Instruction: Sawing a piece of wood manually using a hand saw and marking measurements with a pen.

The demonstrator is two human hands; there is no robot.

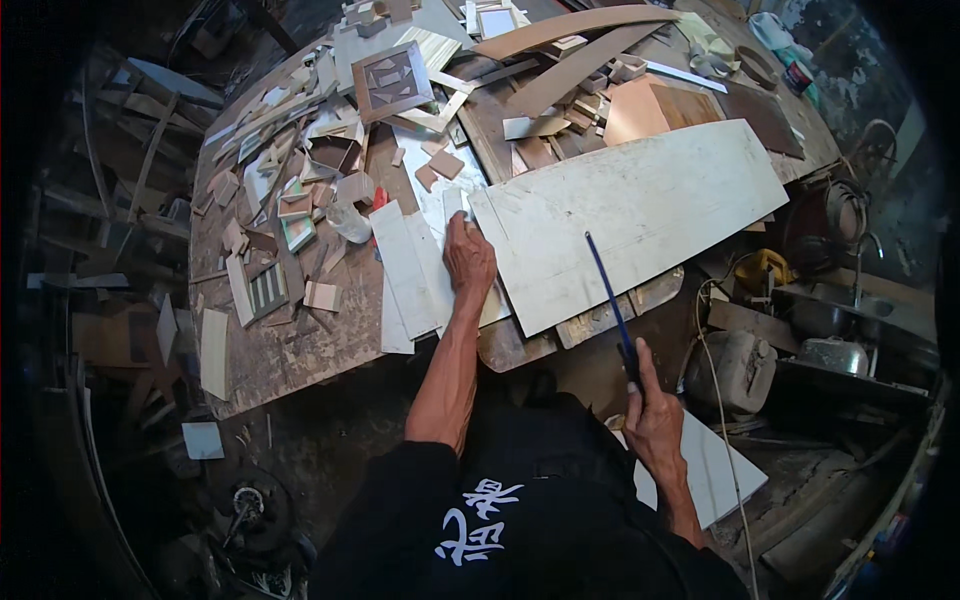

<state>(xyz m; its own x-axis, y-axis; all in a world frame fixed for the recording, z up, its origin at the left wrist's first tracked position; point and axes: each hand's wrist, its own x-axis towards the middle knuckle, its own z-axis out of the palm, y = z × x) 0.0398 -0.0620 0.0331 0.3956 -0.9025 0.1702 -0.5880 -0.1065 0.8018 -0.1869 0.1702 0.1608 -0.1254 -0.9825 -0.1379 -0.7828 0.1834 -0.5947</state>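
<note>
at twelve o'clock the left hand (469,258) sits on a pale strip (454,200), perhaps to steady it, its grip impossible to tell, while at four the right hand (656,420) grips a slim blue tool (608,290) by one end, likely so its length points freely toward eleven.

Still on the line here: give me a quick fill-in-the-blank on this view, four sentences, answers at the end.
1. The right hand holds a long tool coloured ____.
2. Of the left and right ends of the large white board, the left hand is by the ____ one.
3. A pale cord hangs to the ____ of the right hand.
4. The shirt is ____ with white marks.
Missing words: blue; left; right; black.
</note>
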